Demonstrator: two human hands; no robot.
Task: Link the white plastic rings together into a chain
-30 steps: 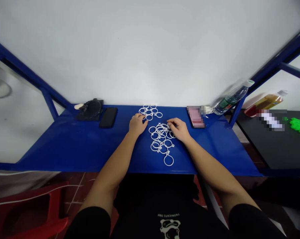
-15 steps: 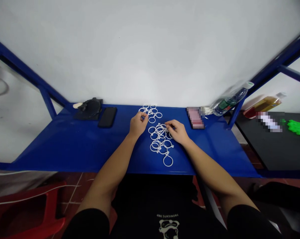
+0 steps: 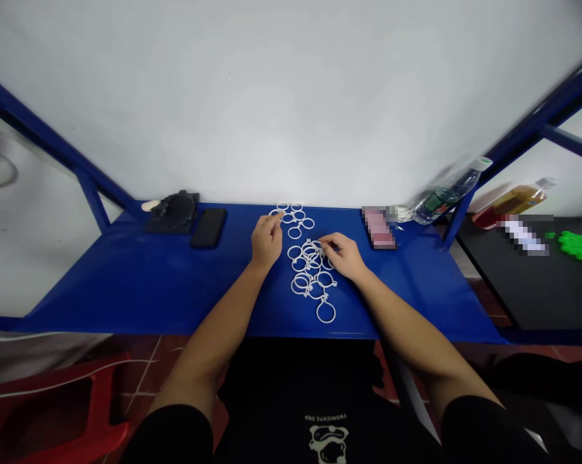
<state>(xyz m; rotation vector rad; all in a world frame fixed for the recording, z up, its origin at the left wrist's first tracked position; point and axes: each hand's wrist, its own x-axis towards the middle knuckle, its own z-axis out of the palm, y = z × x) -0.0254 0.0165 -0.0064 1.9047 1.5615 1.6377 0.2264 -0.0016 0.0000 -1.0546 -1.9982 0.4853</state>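
White plastic rings with small eyelets, like curtain rings, lie in two groups. The far group [image 3: 295, 232] is a loose cluster near the wall; the nearer pile [image 3: 326, 312] overlaps in the middle. My left hand [image 3: 266, 241] is at the left side of the far group, its index finger stretched onto a ring there and the other fingers partly curled. At the upper right of the nearer pile, my right hand [image 3: 343, 254] has thumb and fingertips pinched together at a ring, partly covering it.
On the blue table [image 3: 140, 277] are a black phone [image 3: 208, 227] and a dark object [image 3: 177, 212] at left. A second phone [image 3: 378, 227], a white cable [image 3: 403, 214] and a leaning bottle [image 3: 450, 193] are at right. A red chair [image 3: 100, 399] stands below left.
My left hand has drawn slightly left and its pinch has loosened, leaving the index finger extended; a ring in the far group shows more fully. My right hand stays nearly still.
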